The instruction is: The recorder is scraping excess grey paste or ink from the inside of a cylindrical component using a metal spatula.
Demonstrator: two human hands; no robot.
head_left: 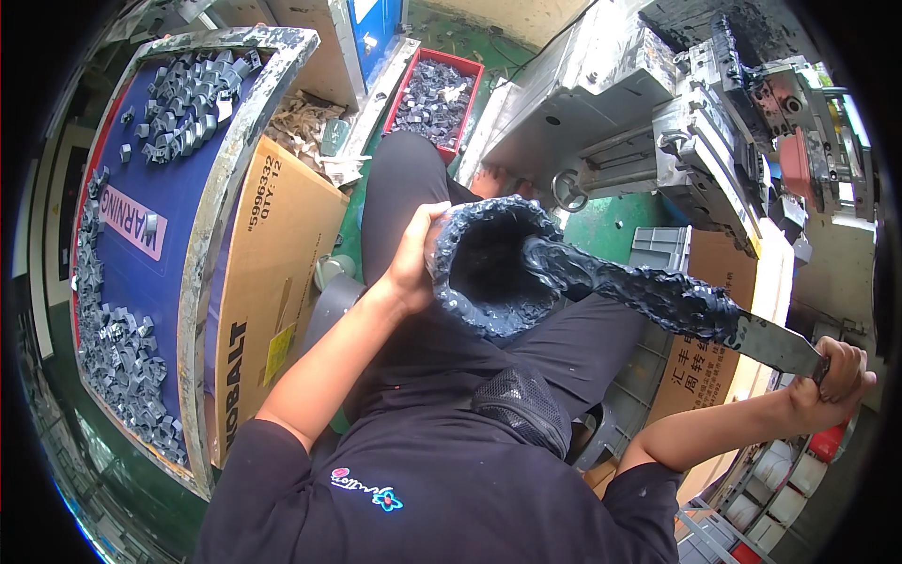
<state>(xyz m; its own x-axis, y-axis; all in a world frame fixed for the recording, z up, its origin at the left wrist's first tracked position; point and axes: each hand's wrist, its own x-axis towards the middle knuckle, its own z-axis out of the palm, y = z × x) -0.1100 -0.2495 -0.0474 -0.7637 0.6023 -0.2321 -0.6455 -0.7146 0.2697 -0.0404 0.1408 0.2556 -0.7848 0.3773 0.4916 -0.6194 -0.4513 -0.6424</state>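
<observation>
We see the container [489, 268], a dark pot crusted with blue-grey paste, held over the person's lap with its mouth tipped toward the camera. The left hand [412, 258] wraps its grip around the container's left rim, fingers pressed on the outer wall. The right hand [836, 371], well to the right of the container, closes its grip around the handle of a long flat blade [658, 296], whose paste-caked end reaches inside the container. Left of the container stands a blue surface [141, 244] strewn with small grey parts [117, 343]; beyond the container sits a red tray [434, 94] of similar parts.
</observation>
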